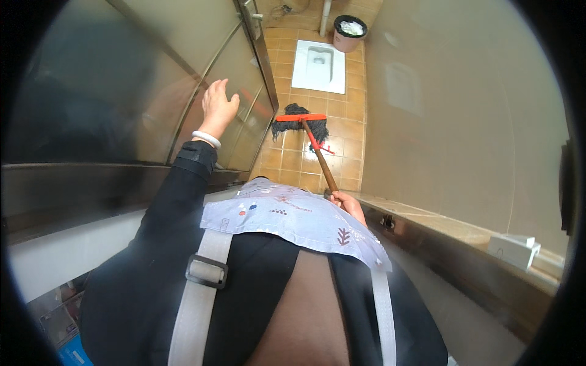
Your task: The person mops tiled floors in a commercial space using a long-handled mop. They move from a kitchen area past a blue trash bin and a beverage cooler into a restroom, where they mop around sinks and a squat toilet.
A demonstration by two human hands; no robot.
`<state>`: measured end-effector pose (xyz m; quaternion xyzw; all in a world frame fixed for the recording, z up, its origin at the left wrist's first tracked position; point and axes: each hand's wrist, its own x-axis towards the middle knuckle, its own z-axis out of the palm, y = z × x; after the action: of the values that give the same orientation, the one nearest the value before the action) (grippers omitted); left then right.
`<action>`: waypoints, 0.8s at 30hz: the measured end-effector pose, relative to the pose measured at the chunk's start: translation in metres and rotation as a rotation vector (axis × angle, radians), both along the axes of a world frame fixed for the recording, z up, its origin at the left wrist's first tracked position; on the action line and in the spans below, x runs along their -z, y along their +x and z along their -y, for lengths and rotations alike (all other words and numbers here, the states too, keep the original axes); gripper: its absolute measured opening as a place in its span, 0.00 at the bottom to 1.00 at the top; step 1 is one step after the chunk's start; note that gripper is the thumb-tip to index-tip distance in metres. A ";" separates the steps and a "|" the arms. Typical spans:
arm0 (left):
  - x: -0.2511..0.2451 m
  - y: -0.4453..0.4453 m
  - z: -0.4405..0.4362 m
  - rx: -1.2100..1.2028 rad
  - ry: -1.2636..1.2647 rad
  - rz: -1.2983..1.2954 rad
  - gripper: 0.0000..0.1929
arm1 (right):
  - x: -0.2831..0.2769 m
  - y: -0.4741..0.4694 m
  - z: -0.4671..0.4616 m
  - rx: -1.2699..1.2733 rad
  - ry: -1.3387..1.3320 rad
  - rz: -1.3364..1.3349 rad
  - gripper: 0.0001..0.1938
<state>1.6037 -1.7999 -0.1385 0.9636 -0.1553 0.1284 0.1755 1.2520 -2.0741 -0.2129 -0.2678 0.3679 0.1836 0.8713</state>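
My right hand [349, 207] grips the wooden handle of a string mop [326, 168] near the doorway, partly hidden by the patterned apron [284, 206]. The mop's red clamp bar [302, 117] and dark, wet-looking strands [297, 128] rest on the tan floor tiles. My left hand [219, 106], with a white bangle at the wrist, is raised with fingers apart. It is in front of the glazed panel of the door [229, 64]; whether it touches the panel I cannot tell. Nothing is held in it.
A white squat toilet [319, 68] is set in the floor beyond the mop. Beside it stands a pink waste bin [347, 40] with a black liner and crumpled paper. A pale wall [439, 114] bounds the right side. The door handle [257, 17] is at the upper left.
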 end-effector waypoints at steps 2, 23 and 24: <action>0.002 0.008 0.007 -0.019 0.039 -0.026 0.30 | 0.006 0.015 0.002 0.021 0.064 0.010 0.09; -0.001 0.154 0.118 -0.036 0.296 -0.544 0.29 | 0.003 0.213 0.063 0.018 -0.009 -0.038 0.07; -0.003 0.157 0.121 -0.029 0.322 -0.555 0.28 | 0.008 0.222 0.065 -0.024 0.000 0.020 0.07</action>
<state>1.7610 -1.9208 -0.1357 0.9794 -0.1061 -0.1633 0.0543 1.4744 -2.1392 -0.2212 -0.2740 0.3560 0.1915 0.8727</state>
